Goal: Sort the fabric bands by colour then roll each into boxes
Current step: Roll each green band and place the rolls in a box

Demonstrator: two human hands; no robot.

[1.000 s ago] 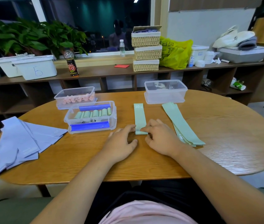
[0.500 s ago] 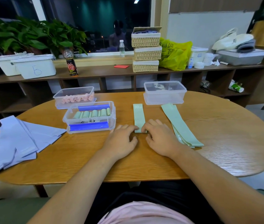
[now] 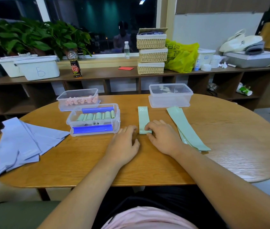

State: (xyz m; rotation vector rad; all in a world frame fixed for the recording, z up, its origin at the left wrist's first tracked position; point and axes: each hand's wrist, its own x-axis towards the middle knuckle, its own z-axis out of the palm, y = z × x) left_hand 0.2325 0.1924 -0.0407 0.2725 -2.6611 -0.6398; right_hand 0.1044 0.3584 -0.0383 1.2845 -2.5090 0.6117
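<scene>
Pinching green band (image 3: pixel 143 119), right hand (image 3: pixel 163 138) curled; left hand (image 3: pixel 124 144) relaxed.

Our oval wooden table (image 3: pixel 230 146) has got the pink-roll box (image 3: pixel 61 100), green-roll box (image 3: pixel 118 116), another clear box (image 3: pixel 170 100), one flat green band (image 3: pixel 143 118), a green stack (image 3: pixel 185 128) on the right and lilac bands (image 3: pixel 23 141) on the left.

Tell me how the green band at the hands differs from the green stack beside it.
The single band lies alone and straight, its near end curled into a roll at the right hand; the stack is several flat bands, slanted. The single band shows a white 30 print; the stack shows none. Both are pale green.
</scene>
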